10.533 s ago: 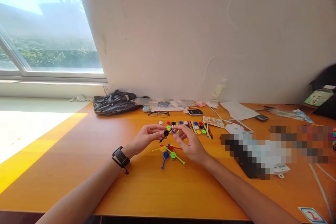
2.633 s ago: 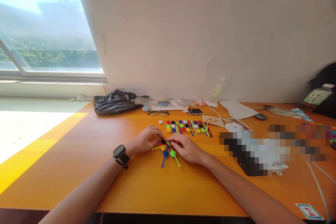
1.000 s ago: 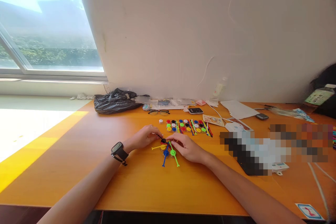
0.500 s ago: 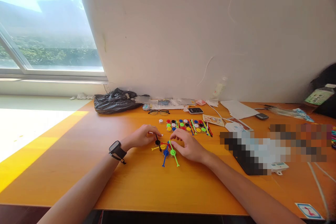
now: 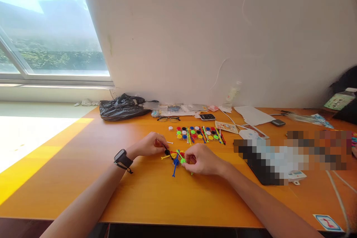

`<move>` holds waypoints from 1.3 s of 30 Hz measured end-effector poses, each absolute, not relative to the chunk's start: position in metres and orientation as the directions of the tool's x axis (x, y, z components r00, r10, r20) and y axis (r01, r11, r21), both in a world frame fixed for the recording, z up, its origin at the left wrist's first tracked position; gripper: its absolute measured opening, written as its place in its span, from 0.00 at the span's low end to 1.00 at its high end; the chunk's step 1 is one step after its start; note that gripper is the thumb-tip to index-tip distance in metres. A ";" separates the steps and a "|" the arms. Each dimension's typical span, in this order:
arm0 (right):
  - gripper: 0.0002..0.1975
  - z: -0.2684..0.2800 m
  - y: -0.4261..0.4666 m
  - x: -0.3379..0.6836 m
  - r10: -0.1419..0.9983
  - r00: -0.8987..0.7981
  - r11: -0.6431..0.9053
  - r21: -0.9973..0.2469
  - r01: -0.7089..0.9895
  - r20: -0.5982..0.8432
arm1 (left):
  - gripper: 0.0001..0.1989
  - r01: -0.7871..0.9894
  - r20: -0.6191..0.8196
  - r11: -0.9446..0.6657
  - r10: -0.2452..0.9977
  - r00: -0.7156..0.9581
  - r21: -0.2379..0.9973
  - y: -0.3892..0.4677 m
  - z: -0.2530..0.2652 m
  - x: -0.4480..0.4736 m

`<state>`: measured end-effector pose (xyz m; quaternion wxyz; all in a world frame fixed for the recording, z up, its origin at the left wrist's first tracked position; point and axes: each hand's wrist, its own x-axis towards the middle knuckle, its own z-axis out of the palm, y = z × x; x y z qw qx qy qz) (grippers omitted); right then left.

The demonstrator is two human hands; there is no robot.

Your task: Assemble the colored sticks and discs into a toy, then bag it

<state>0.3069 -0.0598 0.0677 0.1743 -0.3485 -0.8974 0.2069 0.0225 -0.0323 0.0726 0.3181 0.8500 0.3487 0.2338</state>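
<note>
Several plastic spinners, each a round disc with an arrow across it, stand in a tight cluster on the table. My left hand (image 5: 150,144), with a black watch (image 5: 122,158) on its wrist, has its curled fingertips at the black spinner (image 5: 166,152). On the right, my right hand (image 5: 205,159) pinches the light green spinner (image 5: 183,160) at its disc, hiding part of its arrow. Between the hands stands the blue spinner (image 5: 175,162), its arrow pointing towards me. Yellow and red pieces show behind it, partly covered. A small white arrow (image 5: 170,142) lies beyond my left fingers.
Behind the hands lie rows of coloured discs (image 5: 194,137) and loose arrows (image 5: 222,137). Farther back are glasses (image 5: 169,119), a black plastic bag (image 5: 122,108) and a small black device (image 5: 207,117). Papers (image 5: 252,115) and a blurred-out patch are on the right.
My right hand has moved down and closed on the green spinner. Its arrow has turned slightly. My left fingers have curled in at the black spinner, whose arrow is more slanted.
</note>
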 end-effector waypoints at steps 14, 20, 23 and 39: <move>0.09 0.067 -0.058 0.307 0.721 -0.678 0.633 -0.535 0.560 0.143 | 0.16 0.417 0.115 -0.513 0.723 0.681 0.750 -0.026 0.078 0.006; 0.09 0.070 -0.059 0.306 0.724 -0.675 0.632 -0.531 0.564 0.145 | 0.16 0.434 0.116 -0.485 0.757 0.643 0.760 -0.023 0.077 0.006; 0.09 0.069 -0.059 0.307 0.729 -0.668 0.628 -0.529 0.571 0.145 | 0.17 0.411 0.135 -0.485 0.757 0.639 0.772 -0.024 0.074 0.008; 0.11 0.066 -0.056 0.308 0.714 -0.681 0.644 -0.537 0.545 0.164 | 0.18 0.361 0.176 -0.463 0.778 0.604 0.809 -0.024 0.056 0.025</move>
